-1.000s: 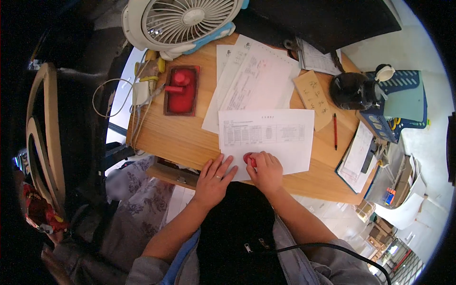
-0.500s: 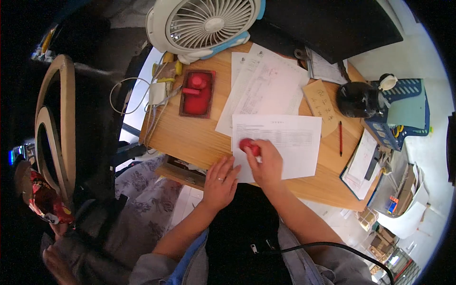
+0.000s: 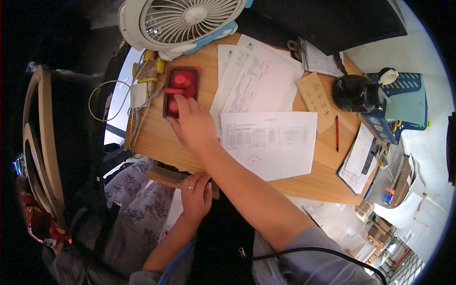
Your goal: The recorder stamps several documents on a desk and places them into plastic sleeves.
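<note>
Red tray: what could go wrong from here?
The right hand at the red stamp could pick up red from the tray and smudge nearby papers. It might also knock the second stamp close by. The red mark on the top sheet could smear if the right forearm brushes it.

You get even, moderate light across the worktop (image 3: 156, 137), with the printed sheet (image 3: 289, 161) bright but not blown out, its fine print too small to resolve. Brightness climbs toward your right, where the white wall (image 3: 413, 52) glows and the floor (image 3: 332, 223) looks washed out; you cannot tell the exact source. Your far left sinks into grainy near-black, and the monitor (image 3: 327, 23) reads as a flat dark slab. Shadows around your right hand (image 3: 197, 123) are soft. Fisheye distortion bends the edges, with black corners and a bluish fringe at right.
</note>
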`<state>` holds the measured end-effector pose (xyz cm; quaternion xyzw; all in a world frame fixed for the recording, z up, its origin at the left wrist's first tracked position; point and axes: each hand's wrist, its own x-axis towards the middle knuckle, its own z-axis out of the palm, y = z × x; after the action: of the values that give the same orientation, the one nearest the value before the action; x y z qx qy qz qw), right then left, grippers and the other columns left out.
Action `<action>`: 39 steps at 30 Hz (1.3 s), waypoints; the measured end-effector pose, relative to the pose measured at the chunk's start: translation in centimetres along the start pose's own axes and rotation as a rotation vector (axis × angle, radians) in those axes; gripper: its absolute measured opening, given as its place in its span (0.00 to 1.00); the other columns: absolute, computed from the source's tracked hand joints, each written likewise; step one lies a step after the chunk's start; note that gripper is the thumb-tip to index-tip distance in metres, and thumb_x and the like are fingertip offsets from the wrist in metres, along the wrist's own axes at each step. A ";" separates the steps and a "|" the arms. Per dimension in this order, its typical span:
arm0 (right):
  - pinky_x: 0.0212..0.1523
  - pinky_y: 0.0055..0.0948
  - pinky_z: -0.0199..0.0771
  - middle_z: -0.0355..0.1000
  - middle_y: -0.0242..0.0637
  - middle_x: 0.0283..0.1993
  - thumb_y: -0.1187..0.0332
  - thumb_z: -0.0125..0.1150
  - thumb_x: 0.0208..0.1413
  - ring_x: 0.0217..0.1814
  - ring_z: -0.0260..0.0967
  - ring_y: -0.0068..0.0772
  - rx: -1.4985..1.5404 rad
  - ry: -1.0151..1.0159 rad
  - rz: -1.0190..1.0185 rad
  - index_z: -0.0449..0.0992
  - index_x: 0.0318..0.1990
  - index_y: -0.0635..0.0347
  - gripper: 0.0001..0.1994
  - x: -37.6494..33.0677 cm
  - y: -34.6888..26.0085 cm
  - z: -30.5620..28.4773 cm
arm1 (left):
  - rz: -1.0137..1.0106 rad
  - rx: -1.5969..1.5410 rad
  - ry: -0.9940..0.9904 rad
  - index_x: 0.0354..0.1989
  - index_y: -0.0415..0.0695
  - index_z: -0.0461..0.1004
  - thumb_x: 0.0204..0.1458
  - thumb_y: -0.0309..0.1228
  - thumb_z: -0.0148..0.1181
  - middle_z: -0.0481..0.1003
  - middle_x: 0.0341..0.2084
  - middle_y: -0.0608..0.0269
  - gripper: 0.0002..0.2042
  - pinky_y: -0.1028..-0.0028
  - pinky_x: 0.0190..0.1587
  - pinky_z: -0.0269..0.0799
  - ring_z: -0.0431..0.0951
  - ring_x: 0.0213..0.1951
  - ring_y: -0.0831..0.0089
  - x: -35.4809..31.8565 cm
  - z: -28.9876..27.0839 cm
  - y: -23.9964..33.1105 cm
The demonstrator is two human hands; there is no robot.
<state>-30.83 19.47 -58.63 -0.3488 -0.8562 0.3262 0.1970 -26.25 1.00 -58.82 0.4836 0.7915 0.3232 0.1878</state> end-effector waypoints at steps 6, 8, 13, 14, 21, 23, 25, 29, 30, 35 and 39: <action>0.56 0.43 0.58 0.70 0.42 0.46 0.69 0.65 0.47 0.50 0.64 0.45 -0.125 0.335 0.272 0.71 0.45 0.59 0.16 -10.3 9.5 -10.8 | -0.085 -0.058 -0.034 0.45 0.40 0.72 0.48 0.22 0.57 0.71 0.37 0.49 0.14 0.58 0.46 0.64 0.69 0.40 0.51 3.4 -0.6 -0.3; 0.56 0.43 0.57 0.68 0.45 0.49 0.66 0.68 0.44 0.53 0.61 0.48 -0.369 0.356 0.413 0.68 0.47 0.63 0.23 -13.9 14.7 -15.6 | -0.075 -0.048 0.027 0.46 0.40 0.72 0.48 0.23 0.57 0.71 0.37 0.48 0.14 0.58 0.46 0.64 0.68 0.41 0.51 6.6 0.2 0.5; 0.52 0.43 0.61 0.69 0.49 0.48 0.61 0.73 0.39 0.50 0.64 0.51 -0.568 0.254 0.698 0.67 0.49 0.63 0.30 -17.0 17.4 -19.3 | 0.060 0.102 0.223 0.47 0.39 0.71 0.48 0.25 0.58 0.70 0.40 0.47 0.16 0.56 0.47 0.64 0.68 0.42 0.49 14.1 2.6 1.7; 0.52 0.43 0.61 0.69 0.49 0.48 0.61 0.73 0.39 0.50 0.64 0.51 -0.566 0.255 0.702 0.67 0.49 0.63 0.30 -16.8 17.6 -19.8 | 0.034 0.141 0.210 0.49 0.39 0.69 0.48 0.25 0.58 0.70 0.41 0.47 0.17 0.57 0.48 0.64 0.67 0.44 0.49 15.1 3.0 2.1; 0.41 0.25 0.69 0.74 0.36 0.37 0.72 0.64 0.49 0.37 0.70 0.26 0.350 0.164 0.913 0.70 0.45 0.66 0.16 -20.2 21.4 -23.8 | -0.067 0.359 0.102 0.54 0.37 0.64 0.45 0.31 0.65 0.69 0.44 0.46 0.27 0.60 0.46 0.68 0.71 0.42 0.50 17.8 5.1 4.2; 0.41 0.23 0.68 0.74 0.33 0.38 0.75 0.61 0.51 0.39 0.69 0.22 0.546 0.243 0.875 0.70 0.44 0.66 0.13 -21.2 21.1 -25.7 | -0.188 0.312 0.051 0.54 0.37 0.64 0.43 0.32 0.66 0.70 0.41 0.46 0.28 0.60 0.44 0.69 0.73 0.40 0.50 18.8 5.4 5.4; 0.43 0.22 0.68 0.73 0.31 0.41 0.78 0.57 0.54 0.41 0.68 0.20 0.520 0.248 0.901 0.70 0.45 0.65 0.11 -22.4 21.4 -28.1 | -0.300 0.255 0.004 0.53 0.37 0.64 0.42 0.34 0.68 0.72 0.38 0.47 0.30 0.59 0.42 0.70 0.75 0.37 0.50 19.7 5.6 5.9; 0.46 0.24 0.69 0.74 0.35 0.44 0.79 0.56 0.54 0.43 0.70 0.23 0.658 0.256 0.922 0.69 0.50 0.65 0.15 -23.4 22.8 -29.4 | -0.329 0.065 0.011 0.49 0.36 0.67 0.44 0.31 0.67 0.76 0.33 0.50 0.24 0.67 0.40 0.73 0.77 0.37 0.55 19.0 5.2 3.1; 0.46 0.24 0.69 0.74 0.35 0.44 0.79 0.56 0.54 0.43 0.70 0.23 0.654 0.252 0.921 0.69 0.50 0.65 0.15 -23.8 23.2 -29.6 | -0.293 -0.100 0.104 0.47 0.35 0.69 0.46 0.29 0.65 0.77 0.33 0.52 0.20 0.70 0.40 0.73 0.78 0.37 0.60 18.7 5.0 2.3; 0.45 0.25 0.71 0.74 0.36 0.44 0.78 0.55 0.55 0.43 0.71 0.24 0.710 0.146 0.952 0.68 0.51 0.65 0.15 -24.1 23.5 -29.6 | -0.427 -0.921 0.201 0.44 0.36 0.72 0.52 0.24 0.60 0.77 0.35 0.61 0.11 0.77 0.40 0.73 0.77 0.37 0.74 18.3 -0.9 2.2; 0.44 0.25 0.71 0.74 0.36 0.43 0.77 0.55 0.56 0.42 0.71 0.24 0.666 0.079 0.946 0.68 0.50 0.65 0.14 -24.0 24.4 -29.0 | -0.496 -1.046 0.044 0.45 0.37 0.73 0.53 0.24 0.59 0.77 0.36 0.62 0.11 0.78 0.39 0.73 0.76 0.35 0.79 17.7 -3.8 2.5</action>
<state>13.26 27.52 -57.68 -0.6246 -0.4504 0.6173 0.1610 -35.13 16.25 -54.05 0.1194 0.6198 0.6278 0.4554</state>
